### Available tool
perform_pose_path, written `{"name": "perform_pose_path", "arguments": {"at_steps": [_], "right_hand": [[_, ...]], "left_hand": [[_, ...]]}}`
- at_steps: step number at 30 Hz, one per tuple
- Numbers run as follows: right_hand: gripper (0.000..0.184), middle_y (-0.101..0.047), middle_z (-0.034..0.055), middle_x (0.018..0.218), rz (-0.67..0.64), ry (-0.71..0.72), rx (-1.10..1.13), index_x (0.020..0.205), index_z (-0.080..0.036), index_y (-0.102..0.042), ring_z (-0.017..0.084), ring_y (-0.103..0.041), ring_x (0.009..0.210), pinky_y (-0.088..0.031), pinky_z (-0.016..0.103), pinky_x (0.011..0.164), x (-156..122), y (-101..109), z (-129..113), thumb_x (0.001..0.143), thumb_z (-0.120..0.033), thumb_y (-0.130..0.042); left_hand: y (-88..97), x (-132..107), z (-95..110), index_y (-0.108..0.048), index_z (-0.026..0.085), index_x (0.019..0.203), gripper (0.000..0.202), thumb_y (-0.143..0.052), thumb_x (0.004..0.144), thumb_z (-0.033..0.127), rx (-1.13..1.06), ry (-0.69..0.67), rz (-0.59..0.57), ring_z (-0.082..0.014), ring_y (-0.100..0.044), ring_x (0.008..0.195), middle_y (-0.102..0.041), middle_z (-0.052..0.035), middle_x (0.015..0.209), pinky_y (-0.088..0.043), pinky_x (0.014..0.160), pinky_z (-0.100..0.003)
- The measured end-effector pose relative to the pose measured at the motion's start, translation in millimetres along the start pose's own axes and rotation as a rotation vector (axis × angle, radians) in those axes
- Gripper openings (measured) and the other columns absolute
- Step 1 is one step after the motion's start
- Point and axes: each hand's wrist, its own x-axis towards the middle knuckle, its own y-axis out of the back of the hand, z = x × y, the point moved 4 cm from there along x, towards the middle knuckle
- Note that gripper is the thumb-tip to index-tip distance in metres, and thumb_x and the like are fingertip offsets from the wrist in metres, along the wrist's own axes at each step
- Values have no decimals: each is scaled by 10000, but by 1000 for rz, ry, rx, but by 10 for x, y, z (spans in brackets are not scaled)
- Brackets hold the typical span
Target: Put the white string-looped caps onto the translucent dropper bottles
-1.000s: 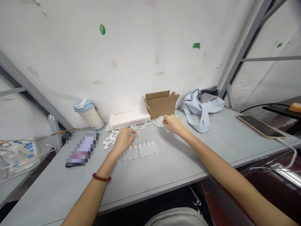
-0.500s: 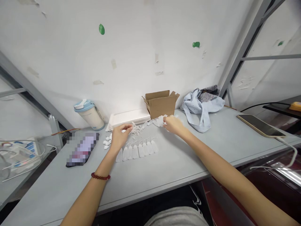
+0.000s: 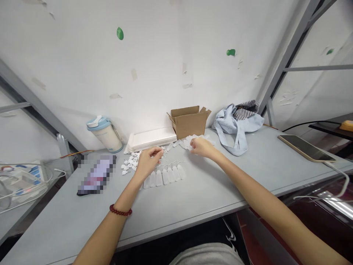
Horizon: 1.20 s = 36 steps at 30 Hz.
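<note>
My left hand [image 3: 148, 162] hovers over a pile of thin white strings [image 3: 162, 151], its fingers pinched on something small and white that I cannot make out. Just below it lies a neat row of several white tags with string loops [image 3: 165, 175]. My right hand [image 3: 200, 146] is closed on a white tag at the edge of a heap of loose white tags [image 3: 185, 142] in front of the cardboard box [image 3: 189, 121]. Small white scraps [image 3: 128, 164] are scattered to the left of my left hand.
A blue-lidded cup [image 3: 104, 134] and a stack of white sheets [image 3: 151, 139] stand by the wall. A pixelated dark object [image 3: 96, 174] lies left, a blue cloth bag [image 3: 237, 126] right of the box, a phone [image 3: 306, 148] on a cable far right.
My left hand moved right, back over the string pile, after having lifted toward the left. My right hand dipped slightly at the tag heap.
</note>
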Motion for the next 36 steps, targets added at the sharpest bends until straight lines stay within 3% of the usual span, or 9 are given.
{"name": "perform_pose_path", "arguments": {"at_steps": [3, 6, 13, 18, 25, 36], "right_hand": [[312, -688, 54, 944, 80, 142, 234, 1066, -151, -606, 164, -631, 869, -453, 238, 720, -41, 52, -124, 760, -202, -645], [318, -676, 61, 943, 169, 307, 492, 1064, -150, -595, 164, -634, 856, -477, 258, 711, -124, 81, -271, 753, -181, -658], [265, -660, 89, 954, 260, 536, 457, 1054, -145, -566, 187, -623, 864, -491, 295, 701, -249, -5, -467, 794, -137, -615], [262, -650, 99, 1004, 280, 559, 318, 1057, -160, -550, 203, -624, 876, -482, 324, 746, -286, -43, -522, 807, -113, -612], [276, -639, 120, 1037, 305, 574, 235, 1091, -152, -534, 220, -632, 881, -474, 311, 688, -333, -65, -584, 825, -94, -582], [311, -622, 118, 1056, 291, 558, 156, 1132, -145, -505, 205, -617, 856, -466, 305, 683, -321, -111, -635, 833, -86, -563]], "left_hand": [[-35, -21, 53, -682, 160, 759, 295, -596, 744, 441, 17, -28, -49, -136, -551, 567, -608, -11, 645, -491, 510, -241], [-82, -45, 98, -679, 163, 774, 285, -581, 765, 430, 36, -46, -115, -126, -534, 540, -587, -1, 625, -476, 513, -238], [-162, -104, 138, -672, 172, 789, 266, -528, 819, 394, 111, -116, -205, -137, -524, 592, -610, -10, 673, -430, 542, -236], [-167, -104, 142, -668, 181, 757, 260, -514, 823, 380, 171, -142, -186, -161, -570, 665, -660, -21, 712, -415, 562, -240], [-147, -102, 158, -660, 172, 784, 224, -545, 803, 364, 199, -132, -104, -170, -595, 735, -685, -36, 787, -432, 604, -249], [-154, -98, 136, -672, 159, 810, 243, -577, 784, 381, 131, -117, -158, -168, -585, 725, -682, -48, 800, -441, 606, -253]]}}
